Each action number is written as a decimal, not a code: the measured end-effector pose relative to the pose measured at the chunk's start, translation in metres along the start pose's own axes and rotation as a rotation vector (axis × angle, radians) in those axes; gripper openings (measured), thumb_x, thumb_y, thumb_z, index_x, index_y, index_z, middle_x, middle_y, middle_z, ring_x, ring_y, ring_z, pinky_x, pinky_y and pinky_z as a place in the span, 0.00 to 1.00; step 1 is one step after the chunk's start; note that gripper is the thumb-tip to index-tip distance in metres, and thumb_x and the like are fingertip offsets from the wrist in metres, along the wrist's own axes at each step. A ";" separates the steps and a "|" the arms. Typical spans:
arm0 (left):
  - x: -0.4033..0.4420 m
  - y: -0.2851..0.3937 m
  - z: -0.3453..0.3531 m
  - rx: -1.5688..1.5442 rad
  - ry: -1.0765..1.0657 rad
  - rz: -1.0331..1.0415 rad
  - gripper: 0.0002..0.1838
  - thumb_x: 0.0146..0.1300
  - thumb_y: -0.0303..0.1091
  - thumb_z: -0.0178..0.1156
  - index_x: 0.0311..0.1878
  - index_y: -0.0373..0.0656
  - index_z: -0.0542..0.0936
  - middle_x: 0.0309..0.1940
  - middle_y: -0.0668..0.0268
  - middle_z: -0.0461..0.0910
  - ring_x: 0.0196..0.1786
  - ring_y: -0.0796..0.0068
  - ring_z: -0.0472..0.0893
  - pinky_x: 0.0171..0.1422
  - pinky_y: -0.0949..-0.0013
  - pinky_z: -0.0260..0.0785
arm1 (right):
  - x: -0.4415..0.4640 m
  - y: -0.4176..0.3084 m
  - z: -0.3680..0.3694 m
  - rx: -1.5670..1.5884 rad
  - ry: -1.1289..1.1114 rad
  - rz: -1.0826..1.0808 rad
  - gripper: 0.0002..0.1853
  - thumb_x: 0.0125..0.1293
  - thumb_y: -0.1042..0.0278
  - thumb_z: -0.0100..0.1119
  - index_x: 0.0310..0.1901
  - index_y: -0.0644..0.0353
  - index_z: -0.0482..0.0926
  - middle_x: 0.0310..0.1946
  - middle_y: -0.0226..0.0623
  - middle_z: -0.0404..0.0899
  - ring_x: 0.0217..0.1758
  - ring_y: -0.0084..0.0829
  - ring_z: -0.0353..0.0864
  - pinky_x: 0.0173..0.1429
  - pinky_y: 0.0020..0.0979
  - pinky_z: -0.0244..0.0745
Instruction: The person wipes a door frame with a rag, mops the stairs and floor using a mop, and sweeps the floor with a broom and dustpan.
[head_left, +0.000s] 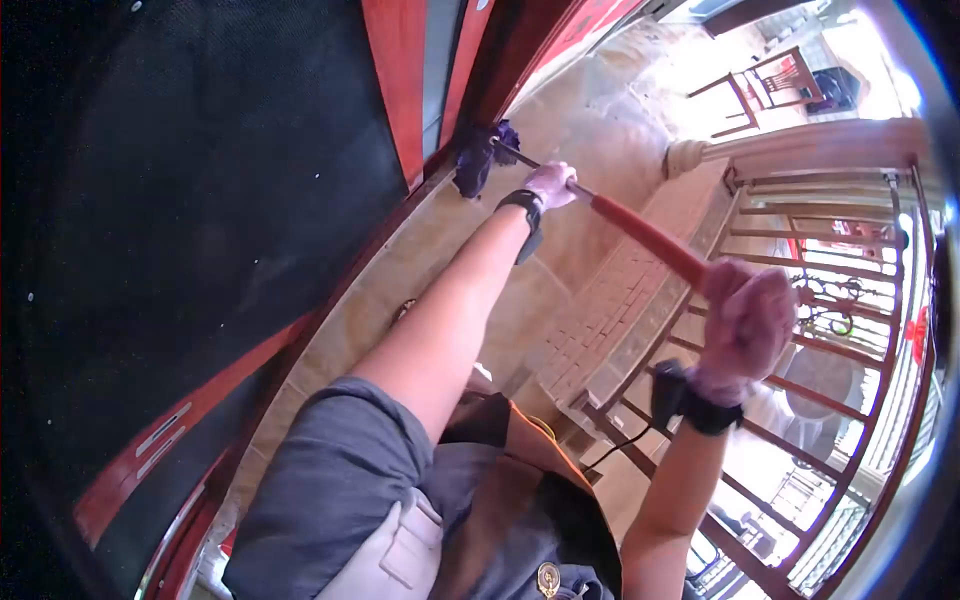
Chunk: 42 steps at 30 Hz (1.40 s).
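Observation:
A mop with a red-and-metal handle [648,238] runs slantwise across the middle of the view. My left hand [552,185] is wrapped round the metal part of the handle, on the outstretched left arm. Higher up, near the end of the red grip, my right hand [750,318] is closed round it, slightly blurred. The dark purple mop head [474,172] rests on the tiled floor against the base of the red frame. Both hands look covered by thin see-through gloves, and dark bands circle both wrists.
A large dark panel in a red frame [398,80] fills the left side. Stone tiles [590,130] cover the floor. On the right stand a brick ledge [625,300] and a barred wooden railing [800,375]. A wooden chair [765,85] is farther off.

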<state>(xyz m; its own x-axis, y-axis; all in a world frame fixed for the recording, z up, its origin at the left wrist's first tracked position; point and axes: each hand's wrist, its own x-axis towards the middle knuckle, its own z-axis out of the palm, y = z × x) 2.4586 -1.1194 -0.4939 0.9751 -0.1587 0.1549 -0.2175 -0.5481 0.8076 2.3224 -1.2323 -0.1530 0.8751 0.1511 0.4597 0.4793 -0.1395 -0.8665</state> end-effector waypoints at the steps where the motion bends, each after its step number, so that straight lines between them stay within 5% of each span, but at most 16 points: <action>1: 0.010 0.003 0.004 -0.041 0.028 -0.031 0.17 0.53 0.48 0.61 0.26 0.41 0.77 0.27 0.53 0.78 0.34 0.54 0.78 0.40 0.58 0.69 | 0.014 0.003 -0.010 0.003 -0.016 0.009 0.16 0.62 0.61 0.41 0.19 0.58 0.63 0.09 0.30 0.60 0.14 0.25 0.63 0.23 0.27 0.61; 6: 0.026 0.044 -0.031 -0.131 -0.060 -0.172 0.11 0.50 0.40 0.59 0.27 0.41 0.79 0.29 0.52 0.79 0.37 0.53 0.79 0.42 0.58 0.70 | 0.072 -0.001 -0.047 0.379 -0.087 0.089 0.15 0.66 0.65 0.35 0.21 0.53 0.62 0.07 0.20 0.52 0.12 0.20 0.52 0.29 0.26 0.56; 28: -0.112 0.043 -0.080 -0.188 -0.173 -0.290 0.13 0.48 0.39 0.54 0.26 0.37 0.78 0.22 0.45 0.76 0.30 0.47 0.79 0.35 0.53 0.68 | 0.090 0.001 -0.087 0.589 -0.095 0.293 0.12 0.62 0.72 0.41 0.20 0.53 0.62 0.08 0.21 0.53 0.11 0.19 0.51 0.31 0.25 0.54; 30: -0.129 0.036 -0.080 -0.152 -0.166 -0.302 0.13 0.48 0.39 0.54 0.26 0.37 0.78 0.22 0.45 0.76 0.30 0.47 0.79 0.35 0.53 0.69 | 0.080 0.011 -0.072 0.568 -0.028 0.297 0.11 0.62 0.71 0.42 0.21 0.53 0.63 0.08 0.20 0.53 0.12 0.19 0.52 0.29 0.25 0.54; 31: -0.140 0.030 -0.082 -0.160 -0.267 -0.368 0.16 0.49 0.41 0.54 0.33 0.39 0.81 0.29 0.47 0.79 0.36 0.50 0.80 0.42 0.55 0.71 | 0.072 0.016 -0.065 0.559 -0.027 0.309 0.11 0.62 0.70 0.42 0.21 0.53 0.63 0.08 0.20 0.53 0.13 0.18 0.52 0.29 0.25 0.54; 42: -0.336 -0.080 -0.123 -0.219 -0.254 -0.531 0.13 0.48 0.41 0.55 0.27 0.39 0.79 0.20 0.49 0.77 0.27 0.51 0.79 0.32 0.55 0.68 | -0.018 0.067 0.116 0.732 -0.080 0.472 0.14 0.65 0.66 0.39 0.20 0.50 0.60 0.08 0.19 0.54 0.11 0.17 0.51 0.23 0.23 0.54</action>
<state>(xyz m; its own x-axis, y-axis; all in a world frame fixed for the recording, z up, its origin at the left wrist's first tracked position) 2.1536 -0.9216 -0.5408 0.9012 -0.1159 -0.4176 0.3338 -0.4288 0.8395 2.3310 -1.1310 -0.2420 0.9509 0.3081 0.0306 -0.1189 0.4547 -0.8827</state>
